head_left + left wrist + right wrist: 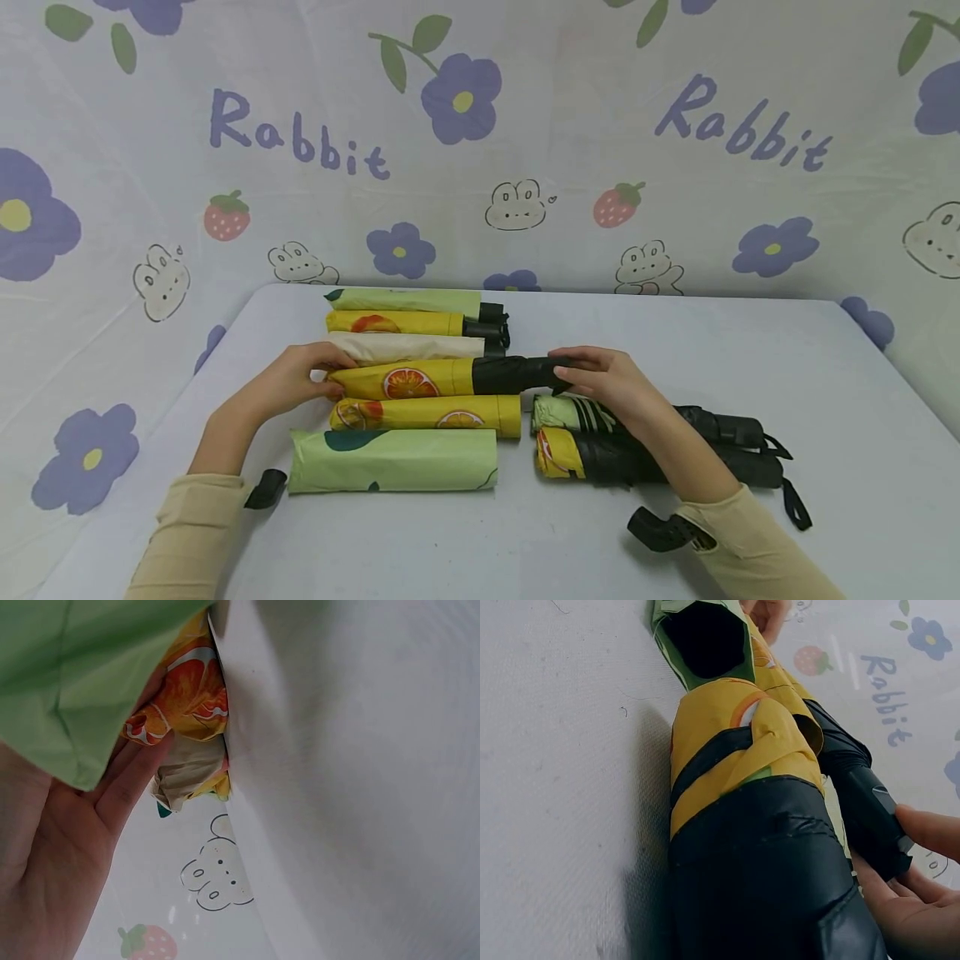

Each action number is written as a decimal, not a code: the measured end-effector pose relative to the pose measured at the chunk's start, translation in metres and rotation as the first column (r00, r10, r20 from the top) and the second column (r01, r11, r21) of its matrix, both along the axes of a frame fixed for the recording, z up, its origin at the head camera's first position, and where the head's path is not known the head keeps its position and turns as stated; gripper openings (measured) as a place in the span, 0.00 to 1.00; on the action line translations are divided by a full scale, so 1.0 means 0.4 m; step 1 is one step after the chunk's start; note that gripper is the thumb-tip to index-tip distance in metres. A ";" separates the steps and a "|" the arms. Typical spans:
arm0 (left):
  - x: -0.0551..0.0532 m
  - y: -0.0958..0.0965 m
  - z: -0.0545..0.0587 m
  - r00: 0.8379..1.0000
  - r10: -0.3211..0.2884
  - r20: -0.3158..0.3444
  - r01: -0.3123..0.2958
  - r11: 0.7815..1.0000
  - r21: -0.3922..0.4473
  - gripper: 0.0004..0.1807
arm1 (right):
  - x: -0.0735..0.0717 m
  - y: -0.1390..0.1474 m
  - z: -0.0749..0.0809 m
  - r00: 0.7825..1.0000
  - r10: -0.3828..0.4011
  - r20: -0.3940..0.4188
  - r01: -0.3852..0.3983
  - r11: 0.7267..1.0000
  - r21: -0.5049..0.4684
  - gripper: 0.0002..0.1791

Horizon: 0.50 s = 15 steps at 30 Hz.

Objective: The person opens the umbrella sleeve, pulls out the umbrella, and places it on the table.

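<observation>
In the head view a black folded umbrella lies partly inside a yellow sleeve printed with an orange slice. My left hand pinches the sleeve's left end. At the other end, my right hand holds the black handle between thumb and fingers. Just in front lie another yellow sleeve and a wide pale-green sleeve, whose open end shows a dark hollow in the right wrist view. The green fabric hides part of my left hand in the left wrist view.
Behind are three sleeved umbrellas: cream, yellow and green. Under my right forearm lie two black-bodied umbrellas, one with a green end, one with a yellow end. A rabbit-print cloth hangs behind the white table.
</observation>
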<state>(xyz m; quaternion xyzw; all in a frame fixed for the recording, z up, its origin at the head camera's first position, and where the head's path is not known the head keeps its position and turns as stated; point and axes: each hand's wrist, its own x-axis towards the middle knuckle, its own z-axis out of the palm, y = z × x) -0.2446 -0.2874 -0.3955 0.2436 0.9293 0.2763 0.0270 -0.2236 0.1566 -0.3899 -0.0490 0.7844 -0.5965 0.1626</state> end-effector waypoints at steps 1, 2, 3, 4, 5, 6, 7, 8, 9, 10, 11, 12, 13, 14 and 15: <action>0.000 0.000 0.000 1.000 0.000 0.000 0.000 1.000 0.001 0.18 | 0.001 0.001 0.001 1.000 0.001 -0.001 -0.001 1.000 0.000 0.27; 0.000 0.001 0.000 1.000 -0.001 0.000 0.001 1.000 0.001 0.18 | 0.002 0.002 0.003 1.000 0.001 0.000 -0.001 1.000 0.001 0.27; 0.000 0.001 0.000 1.000 0.000 0.001 0.000 1.000 0.002 0.18 | 0.004 0.003 0.004 1.000 0.002 0.001 -0.002 1.000 0.002 0.28; 0.000 0.001 0.000 1.000 0.001 0.001 -0.001 1.000 0.002 0.18 | 0.005 0.004 0.006 1.000 0.005 0.000 -0.005 1.000 0.003 0.28; 0.000 0.001 0.000 1.000 0.001 0.000 -0.001 1.000 0.001 0.18 | 0.007 0.005 0.008 1.000 0.006 0.000 -0.006 1.000 0.004 0.28; 0.000 0.002 0.000 1.000 0.002 0.000 -0.002 1.000 0.001 0.18 | 0.008 0.006 0.010 1.000 0.007 0.002 -0.007 1.000 0.005 0.28; 0.000 0.003 0.000 1.000 0.003 -0.002 -0.003 1.000 0.000 0.18 | 0.008 0.007 0.010 1.000 0.004 0.003 -0.004 1.000 0.006 0.28; 0.001 0.003 0.001 1.000 0.000 -0.004 0.000 1.000 0.001 0.17 | 0.009 0.008 0.011 1.000 0.003 0.004 -0.003 1.000 0.011 0.28; 0.001 0.004 0.001 1.000 -0.001 -0.006 0.001 1.000 0.001 0.17 | 0.009 0.009 0.011 1.000 0.002 0.003 -0.002 1.000 0.012 0.29; 0.002 0.004 0.001 1.000 -0.003 -0.008 0.003 1.000 0.001 0.17 | 0.009 0.009 0.012 1.000 0.001 0.004 -0.001 1.000 0.014 0.29; 0.003 0.005 0.002 1.000 -0.004 -0.009 0.004 1.000 0.002 0.17 | 0.009 0.011 0.012 1.000 -0.001 0.006 0.001 1.000 0.014 0.29; 0.003 0.006 0.002 1.000 -0.005 -0.010 0.005 1.000 0.003 0.17 | 0.010 0.012 0.012 1.000 -0.001 0.007 0.001 1.000 0.014 0.29; 0.003 0.006 0.002 1.000 -0.006 -0.011 0.006 1.000 0.004 0.17 | 0.010 0.012 0.013 1.000 0.000 0.006 0.000 1.000 0.011 0.29; 0.004 0.007 0.003 1.000 -0.007 -0.011 0.007 1.000 0.005 0.17 | 0.011 0.013 0.014 1.000 0.003 0.005 -0.003 1.000 0.009 0.29; 0.004 0.007 0.003 1.000 -0.001 -0.010 0.002 1.000 0.005 0.17 | 0.011 0.014 0.015 1.000 0.004 0.007 -0.004 1.000 0.005 0.29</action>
